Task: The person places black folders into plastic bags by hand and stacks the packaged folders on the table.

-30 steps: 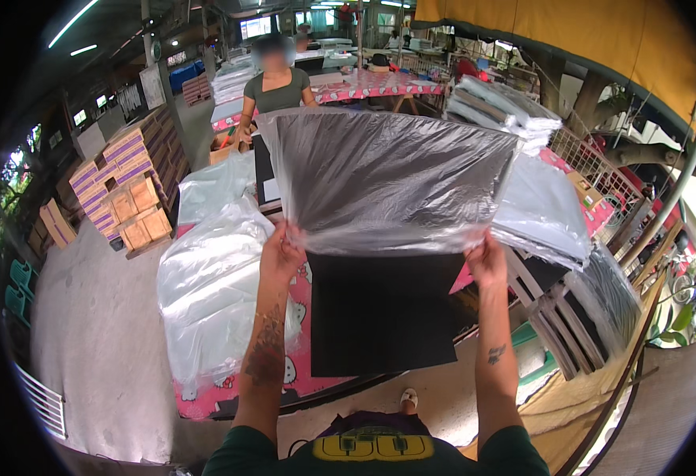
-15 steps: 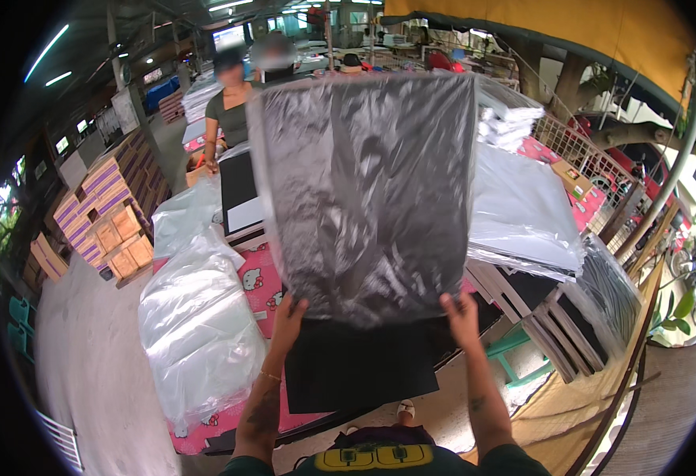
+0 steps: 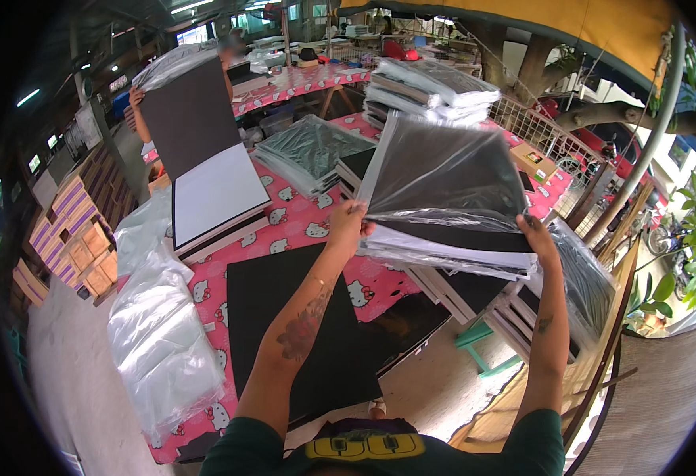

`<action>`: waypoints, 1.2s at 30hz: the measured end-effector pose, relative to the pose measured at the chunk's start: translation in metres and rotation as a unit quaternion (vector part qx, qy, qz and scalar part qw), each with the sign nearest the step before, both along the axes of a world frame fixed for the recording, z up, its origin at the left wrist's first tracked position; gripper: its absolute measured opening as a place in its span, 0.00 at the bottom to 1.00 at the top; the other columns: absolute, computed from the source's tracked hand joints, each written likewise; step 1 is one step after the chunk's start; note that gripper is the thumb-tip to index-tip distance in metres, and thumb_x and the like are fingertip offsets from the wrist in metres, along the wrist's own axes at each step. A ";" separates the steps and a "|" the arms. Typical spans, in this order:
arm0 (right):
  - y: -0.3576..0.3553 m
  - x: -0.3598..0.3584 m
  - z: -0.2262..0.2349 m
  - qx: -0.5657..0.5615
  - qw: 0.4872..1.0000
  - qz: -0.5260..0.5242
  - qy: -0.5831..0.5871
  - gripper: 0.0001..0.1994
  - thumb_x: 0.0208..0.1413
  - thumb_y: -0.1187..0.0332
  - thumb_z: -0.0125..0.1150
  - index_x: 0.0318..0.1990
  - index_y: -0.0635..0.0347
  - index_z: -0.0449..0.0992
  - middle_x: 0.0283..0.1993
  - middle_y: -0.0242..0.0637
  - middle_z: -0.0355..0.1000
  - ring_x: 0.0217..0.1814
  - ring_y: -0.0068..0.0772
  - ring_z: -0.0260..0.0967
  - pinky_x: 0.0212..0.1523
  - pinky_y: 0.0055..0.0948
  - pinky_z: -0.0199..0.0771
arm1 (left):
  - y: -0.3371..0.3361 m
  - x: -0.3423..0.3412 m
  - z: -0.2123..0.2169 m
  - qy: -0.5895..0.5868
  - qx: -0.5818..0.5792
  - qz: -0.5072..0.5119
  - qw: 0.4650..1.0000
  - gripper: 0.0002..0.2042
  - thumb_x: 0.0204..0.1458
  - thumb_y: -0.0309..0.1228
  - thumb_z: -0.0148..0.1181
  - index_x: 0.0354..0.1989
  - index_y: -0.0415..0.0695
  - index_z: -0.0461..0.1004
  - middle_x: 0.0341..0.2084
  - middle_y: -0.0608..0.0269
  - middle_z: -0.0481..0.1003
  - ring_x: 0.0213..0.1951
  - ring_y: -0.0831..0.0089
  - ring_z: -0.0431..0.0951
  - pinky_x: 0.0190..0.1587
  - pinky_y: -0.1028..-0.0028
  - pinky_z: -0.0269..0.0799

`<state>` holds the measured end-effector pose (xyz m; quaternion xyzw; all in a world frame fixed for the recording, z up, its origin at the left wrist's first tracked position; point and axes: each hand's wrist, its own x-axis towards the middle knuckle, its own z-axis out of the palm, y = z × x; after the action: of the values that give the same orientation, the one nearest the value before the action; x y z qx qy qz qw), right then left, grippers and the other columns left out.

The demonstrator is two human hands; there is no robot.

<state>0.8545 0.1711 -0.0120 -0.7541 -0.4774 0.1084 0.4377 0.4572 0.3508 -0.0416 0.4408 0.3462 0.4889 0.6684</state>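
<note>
A dark flat sheet in a clear plastic sleeve [image 3: 447,170] slants over a stack of plastic-wrapped sheets [image 3: 451,246] on my right. My left hand [image 3: 349,227] closes on the sleeve's near left corner, thumb and fingers pressed together. At the near right corner, my right hand [image 3: 536,239] grips the sleeve's edge. Whether the sleeve rests fully on the stack I cannot tell. A large black sheet [image 3: 284,317] lies on the table under my left forearm. To its left is a pile of clear plastic sleeves [image 3: 165,341].
The table has a pink patterned cover [image 3: 296,230]. Across it a person's hand [image 3: 136,98] raises a black board [image 3: 189,119] above a white-topped stack [image 3: 217,194]. More wrapped packs [image 3: 435,83] stand far right, near a small cardboard box [image 3: 532,163]. Cartons [image 3: 78,238] are piled on the left floor.
The sleeved sheet has gone from upright before me to slanting over the right-hand stack, both hands still on it. My view has shifted. Across the table, a black board is now raised.
</note>
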 end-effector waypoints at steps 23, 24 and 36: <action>-0.077 -0.034 -0.082 0.089 0.948 -0.032 -0.303 0.19 0.57 0.60 0.60 0.50 0.64 0.74 0.52 0.50 0.68 0.57 0.50 0.64 0.56 0.42 0.63 | -0.106 -0.119 -0.037 0.366 0.389 0.164 0.829 0.19 0.52 0.35 0.59 0.51 0.44 0.70 0.43 0.48 0.71 0.44 0.53 0.74 0.45 0.63 0.72; -0.073 -0.054 -0.085 0.112 0.913 -0.109 -0.377 0.19 0.59 0.59 0.56 0.51 0.63 0.73 0.54 0.51 0.67 0.58 0.50 0.62 0.56 0.43 0.63 | -0.116 -0.166 -0.056 0.418 0.433 0.234 0.764 0.17 0.52 0.35 0.59 0.49 0.45 0.71 0.45 0.49 0.70 0.46 0.53 0.72 0.46 0.63 0.72; -0.053 -0.427 -0.149 0.176 0.942 0.284 0.019 0.11 0.61 0.69 0.52 0.46 0.66 0.73 0.48 0.42 0.69 0.53 0.36 0.65 0.56 0.33 0.62 | -0.255 -0.581 -0.187 0.604 0.065 0.314 0.729 0.09 0.51 0.35 0.58 0.32 0.42 0.75 0.27 0.49 0.76 0.34 0.52 0.76 0.37 0.60 0.70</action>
<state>0.4276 0.1179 -0.1613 -0.4959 -0.6750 0.1567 0.5234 -0.1238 0.0954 -0.2288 0.5513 0.7633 0.3228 0.0960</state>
